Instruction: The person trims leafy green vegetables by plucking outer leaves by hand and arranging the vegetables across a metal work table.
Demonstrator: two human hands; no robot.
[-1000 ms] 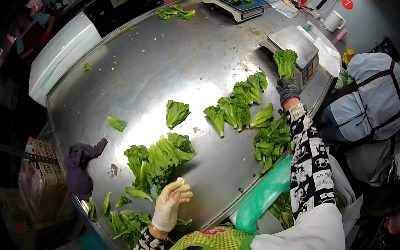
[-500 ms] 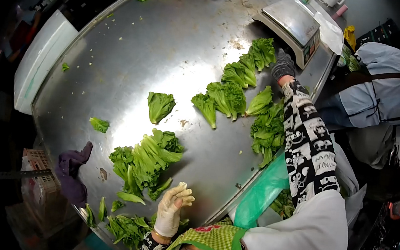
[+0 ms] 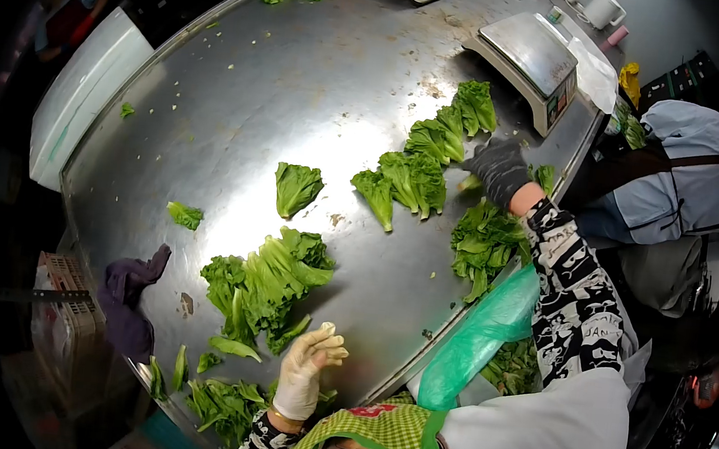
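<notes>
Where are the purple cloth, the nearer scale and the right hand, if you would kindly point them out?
Purple cloth (image 3: 127,307), head view: middle of its folds.
Nearer scale (image 3: 528,54), head view: its metal weighing plate.
Right hand (image 3: 500,170), head view: back of the dark glove.

Right hand (image 3: 498,171): gloved, dark grey. Left hand (image 3: 302,374): gloved, cream-white. I log the sleeves (image 3: 576,291) as black and white, printed with figures and lettering. Apron (image 3: 378,426): yellow-green check, plain green edging. Lettuce (image 3: 297,190): bright green leaf, paler toward the base. Table (image 3: 166,143): silver-grey, brown specks. I also record a purple cloth (image 3: 130,306), translucent green plastic (image 3: 476,346), and another person (image 3: 690,163) in pale blue crossed by dark bands.
</notes>
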